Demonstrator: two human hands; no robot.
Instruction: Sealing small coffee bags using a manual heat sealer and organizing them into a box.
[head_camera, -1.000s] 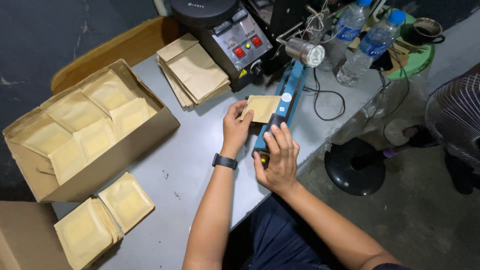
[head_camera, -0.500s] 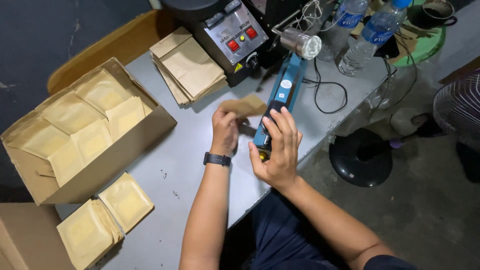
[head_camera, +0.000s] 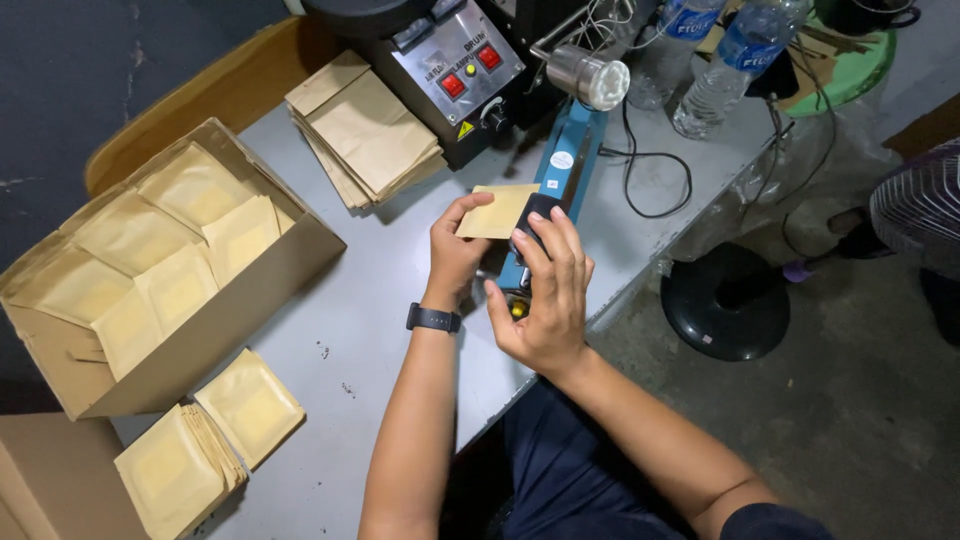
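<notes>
Head view: the left hand (head_camera: 455, 255) pinches a small brown paper pouch (head_camera: 497, 211) by its near edge, its grip narrow, thumb on top; the right hand (head_camera: 545, 290) just beside it closes over the black handle (head_camera: 537, 212) of the blue sealer (head_camera: 560, 185); the pouch looks light and bendy (likely to crease), best held flat by the edges; a stack of pouches (head_camera: 370, 130) lies beyond on the desk (head_camera: 380, 330).

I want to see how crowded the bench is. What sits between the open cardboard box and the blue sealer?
In the head view, only bare grey table and the left hand holding a brown pouch.
</notes>
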